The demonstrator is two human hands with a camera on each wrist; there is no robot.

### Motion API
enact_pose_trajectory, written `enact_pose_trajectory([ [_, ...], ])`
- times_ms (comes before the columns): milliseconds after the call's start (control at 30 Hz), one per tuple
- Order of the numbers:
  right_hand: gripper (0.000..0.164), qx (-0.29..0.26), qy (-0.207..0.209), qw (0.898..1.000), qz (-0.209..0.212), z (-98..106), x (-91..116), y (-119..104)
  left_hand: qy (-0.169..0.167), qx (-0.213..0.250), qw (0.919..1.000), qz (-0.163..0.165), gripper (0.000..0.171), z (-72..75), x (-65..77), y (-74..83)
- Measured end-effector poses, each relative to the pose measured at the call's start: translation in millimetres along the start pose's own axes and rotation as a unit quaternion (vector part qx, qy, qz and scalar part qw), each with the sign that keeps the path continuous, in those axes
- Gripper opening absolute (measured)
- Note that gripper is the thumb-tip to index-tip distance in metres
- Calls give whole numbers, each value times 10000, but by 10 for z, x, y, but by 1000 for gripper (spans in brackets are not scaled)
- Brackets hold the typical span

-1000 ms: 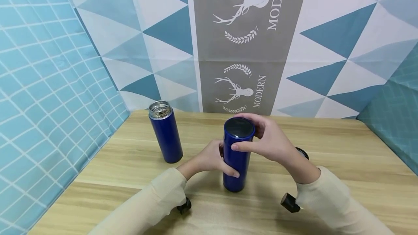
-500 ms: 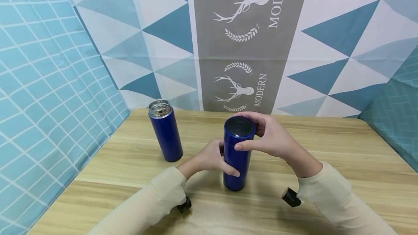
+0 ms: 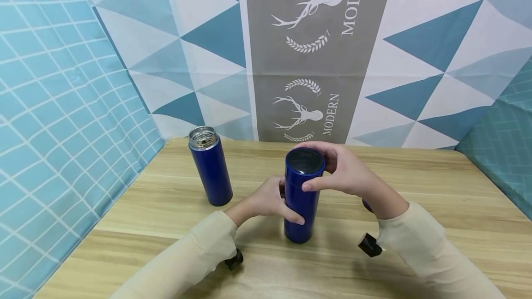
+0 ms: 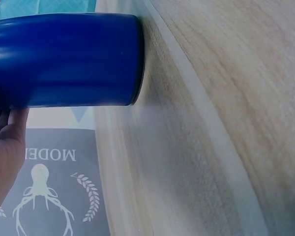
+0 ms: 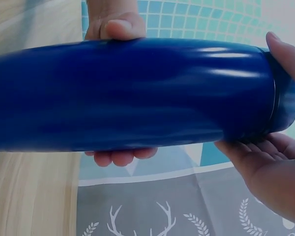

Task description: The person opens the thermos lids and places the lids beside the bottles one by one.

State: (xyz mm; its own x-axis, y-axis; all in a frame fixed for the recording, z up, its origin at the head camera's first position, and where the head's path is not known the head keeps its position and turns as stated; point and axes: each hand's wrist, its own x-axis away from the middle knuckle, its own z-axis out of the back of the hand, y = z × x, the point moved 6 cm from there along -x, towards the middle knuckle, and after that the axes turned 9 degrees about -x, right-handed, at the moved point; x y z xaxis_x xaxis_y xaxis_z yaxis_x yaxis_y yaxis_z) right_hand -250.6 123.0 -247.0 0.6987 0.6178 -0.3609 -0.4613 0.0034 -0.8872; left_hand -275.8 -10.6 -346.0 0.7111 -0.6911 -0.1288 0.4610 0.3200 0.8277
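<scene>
A dark blue thermos bottle [image 3: 298, 232] stands upright on the wooden table near the middle of the head view. My left hand [image 3: 266, 199] wraps round its body, thumb across the front. At the top, my right hand [image 3: 340, 170] grips the lid [image 3: 305, 161], which has a glossy black top; its thumb lies on the near side and the other fingers reach behind. In the right wrist view a thin seam parts the lid [image 5: 286, 105] from the body [image 5: 132, 93]. The left wrist view shows the bottle's lower end [image 4: 78, 59] at the tabletop.
A second blue thermos [image 3: 213, 174] stands to the left without a lid, its steel mouth showing. Part of a small dark blue thing [image 3: 367, 205] peeks out behind the right wrist. Patterned cloth [image 3: 307, 59] hangs along the table's back edge.
The right thumb has slid slightly to the right across the lid's front, and the right wrist has shifted a little. The left hand and both bottles stay in place.
</scene>
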Motion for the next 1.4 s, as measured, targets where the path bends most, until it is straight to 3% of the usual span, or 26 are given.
enact_pose_trajectory([
  [567, 63, -285, -619, 9975, 157, 16, -30, 81, -55, 2, 9999, 104, 60, -15, 19, -35],
  [833, 64, -306, -931, 9952, 18, 58, -79, 84, -73, 34, 9999, 68, 58, -9, 15, -11],
  [1233, 63, -566, -1675, 9838, 298, 72, -149, 79, -47, -69, 10000, 18, 59, -3, -1, -6],
  [1400, 65, -674, -1798, 9810, 285, 73, -176, 66, -5, -46, 10000, 0, 59, 1, -4, 5],
])
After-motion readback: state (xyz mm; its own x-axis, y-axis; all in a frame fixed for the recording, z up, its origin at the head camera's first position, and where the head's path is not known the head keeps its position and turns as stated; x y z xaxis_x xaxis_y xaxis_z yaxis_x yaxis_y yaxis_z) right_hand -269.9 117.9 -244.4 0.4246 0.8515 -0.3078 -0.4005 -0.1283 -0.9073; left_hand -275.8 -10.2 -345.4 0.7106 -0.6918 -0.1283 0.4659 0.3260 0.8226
